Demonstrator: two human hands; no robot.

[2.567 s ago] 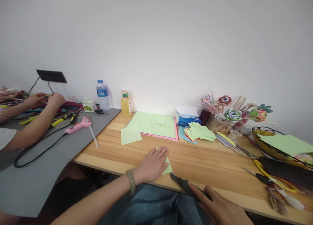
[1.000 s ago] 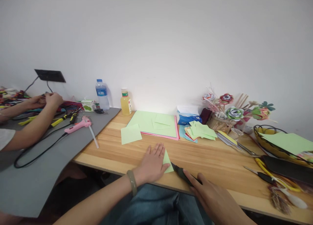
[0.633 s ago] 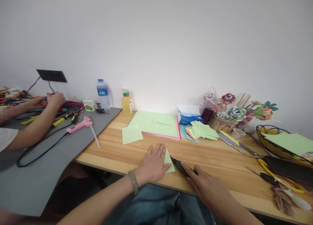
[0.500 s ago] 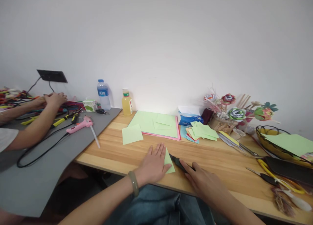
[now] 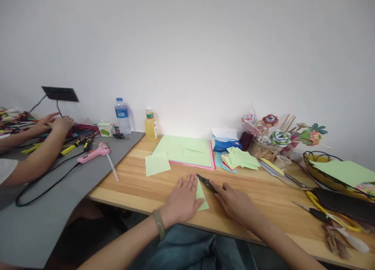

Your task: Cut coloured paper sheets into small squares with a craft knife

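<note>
My left hand [image 5: 183,199] lies flat on a folded light-green paper [image 5: 202,197] near the table's front edge, fingers stretched out. Only the right part of the paper, narrowing to a point at the top, shows beside the palm. My right hand [image 5: 234,202] grips a slim black tool [image 5: 207,183] with a tapering end; its exact kind is unclear. The tool's tip rests at the paper's upper point, close to my left fingertips. Farther back on the left lies a flat square of green paper [image 5: 157,163].
Behind are stacked coloured sheets [image 5: 187,152], loose green slips [image 5: 243,158], a juice bottle [image 5: 151,127] and a tissue pack [image 5: 225,144]. Paper flowers [image 5: 279,138], scissors [image 5: 316,213] and a basket [image 5: 315,168] stand right. Left, another person's hands [image 5: 55,123] work near a pink glue gun [image 5: 93,154].
My right hand has moved the black tool up and left along the paper's edge, to its top point. My left hand still presses the paper. The other person's hands have shifted slightly.
</note>
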